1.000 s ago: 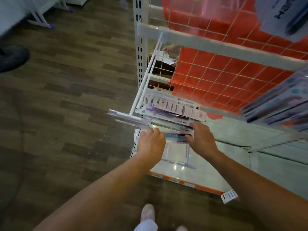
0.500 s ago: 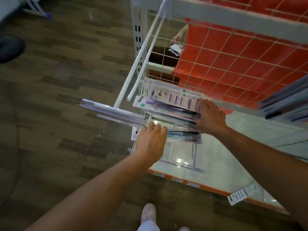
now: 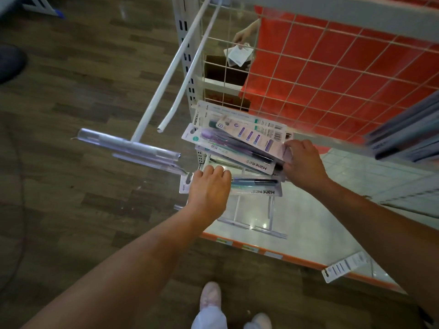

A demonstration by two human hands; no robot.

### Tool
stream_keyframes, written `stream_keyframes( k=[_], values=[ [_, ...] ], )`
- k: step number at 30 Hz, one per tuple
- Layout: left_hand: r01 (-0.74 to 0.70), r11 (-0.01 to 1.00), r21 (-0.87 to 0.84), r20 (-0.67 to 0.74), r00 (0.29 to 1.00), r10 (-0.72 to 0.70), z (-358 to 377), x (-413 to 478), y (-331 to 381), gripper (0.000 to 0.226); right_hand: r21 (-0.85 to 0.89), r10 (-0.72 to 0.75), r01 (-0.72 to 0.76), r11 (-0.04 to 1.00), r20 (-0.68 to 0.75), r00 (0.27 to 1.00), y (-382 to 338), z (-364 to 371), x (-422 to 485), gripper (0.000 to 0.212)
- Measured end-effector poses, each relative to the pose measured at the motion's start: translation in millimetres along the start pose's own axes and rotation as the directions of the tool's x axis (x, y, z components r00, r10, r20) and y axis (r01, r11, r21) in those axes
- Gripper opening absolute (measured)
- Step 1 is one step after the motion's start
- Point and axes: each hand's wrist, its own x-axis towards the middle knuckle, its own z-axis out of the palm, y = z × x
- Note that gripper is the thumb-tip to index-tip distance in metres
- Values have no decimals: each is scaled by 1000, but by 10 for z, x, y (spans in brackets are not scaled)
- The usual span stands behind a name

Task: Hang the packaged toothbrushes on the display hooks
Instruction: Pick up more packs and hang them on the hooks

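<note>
A fanned stack of packaged toothbrushes (image 3: 240, 141) lies in the middle of the view, below the wire grid. My right hand (image 3: 303, 166) is closed on the stack's right end. A single "Hane" toothbrush pack (image 3: 256, 186) sits lower, its left end covered by my left hand (image 3: 209, 189), which grips it. Two long white display hooks (image 3: 166, 74) reach out from the grid toward the left, the longer one ending in a clear label holder (image 3: 128, 148). Lower hooks with clear holders (image 3: 251, 224) stand out beneath the pack.
A white wire grid (image 3: 332, 74) backs onto a red panel. Another person's hand (image 3: 244, 35) holds a white packet behind the grid. More packs hang at the right edge (image 3: 403, 138). A white bottom shelf (image 3: 332, 233) has an orange front edge; a tag (image 3: 344, 268) dangles there. My shoes (image 3: 211, 295) stand on the wood floor.
The view has tilted down and closer to the rack. My right hand has risen with the stack, separating it from the single pack in my left hand.
</note>
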Motion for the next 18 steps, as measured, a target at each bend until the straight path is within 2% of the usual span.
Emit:
stream_keyframes(
  k=[3, 6, 8, 11, 14, 18],
  values=[
    [-6, 1000, -2, -53, 999, 6, 6, -54, 31, 46, 155, -39, 48, 987, -59, 997, 14, 27, -159, 42],
    [-59, 998, -12, -169, 984, 56, 14, -136, 99, 50, 300, -86, 110, 947, -92, 992, -94, 8, -341, 36],
    [-83, 992, -98, -291, 955, 51, 20, -144, 137, 47, 415, -90, 120, 902, -91, 992, -174, -22, -402, 28],
    [-92, 958, -271, -451, 892, -42, -96, -158, 228, 38, 611, -37, 57, 790, -45, 998, -265, -139, -441, 18],
    [-127, 947, -296, -529, 847, -52, -220, -164, 306, 41, 600, -95, 110, 793, -56, 994, -332, -329, -452, 11],
    [-79, 968, -239, -531, 845, -62, -346, -140, 320, 68, 525, -172, 149, 838, -6, 985, -441, -619, -463, 7]
  ],
)
